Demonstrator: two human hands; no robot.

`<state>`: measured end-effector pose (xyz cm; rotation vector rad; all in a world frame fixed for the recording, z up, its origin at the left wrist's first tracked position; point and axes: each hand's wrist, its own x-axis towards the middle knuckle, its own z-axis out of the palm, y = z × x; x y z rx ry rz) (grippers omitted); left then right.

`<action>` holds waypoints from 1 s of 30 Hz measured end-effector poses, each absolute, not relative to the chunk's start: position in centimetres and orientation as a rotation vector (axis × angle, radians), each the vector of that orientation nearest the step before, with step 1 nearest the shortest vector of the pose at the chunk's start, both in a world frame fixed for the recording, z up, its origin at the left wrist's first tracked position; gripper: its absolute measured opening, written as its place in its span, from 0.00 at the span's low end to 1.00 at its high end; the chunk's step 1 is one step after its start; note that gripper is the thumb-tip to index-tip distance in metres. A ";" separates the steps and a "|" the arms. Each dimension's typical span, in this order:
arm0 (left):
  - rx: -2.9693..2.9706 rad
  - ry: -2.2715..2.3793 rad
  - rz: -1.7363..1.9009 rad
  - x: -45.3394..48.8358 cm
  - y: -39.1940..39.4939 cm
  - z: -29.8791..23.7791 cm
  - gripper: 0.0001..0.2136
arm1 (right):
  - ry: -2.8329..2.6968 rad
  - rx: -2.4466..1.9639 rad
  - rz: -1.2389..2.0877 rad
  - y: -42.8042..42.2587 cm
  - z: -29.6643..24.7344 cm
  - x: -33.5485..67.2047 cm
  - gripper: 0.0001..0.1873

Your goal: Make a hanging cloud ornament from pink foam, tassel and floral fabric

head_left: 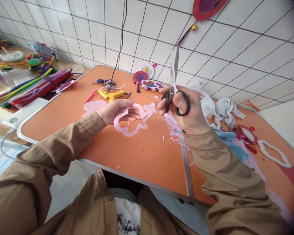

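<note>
My left hand [117, 111] is closed on a pale pink cut-out ring with a scalloped outline [131, 125], held just above the orange table [137, 153]. My right hand [186, 107] grips black-handled scissors [174, 78] with the blades pointing up and almost together, clear of the pink piece. Small pink scraps [172, 125] lie on the table under the right hand. Both arms wear tan sleeves.
A yellow glue gun [110, 95] with a black cord, small pliers [103, 81] and finished round ornaments [144, 76] lie at the table's far side. Pipe cleaners [31, 88] are piled at left. White scalloped rings [274, 153], crumpled white material [222, 109] and red pieces lie at right.
</note>
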<state>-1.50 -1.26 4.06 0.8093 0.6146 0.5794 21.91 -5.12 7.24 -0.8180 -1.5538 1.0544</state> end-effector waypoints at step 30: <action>0.994 0.478 0.539 -0.2 -3.2 0.5 0.13 | -1.339 -1.019 1.023 -9.6 1.2 19.5 0.20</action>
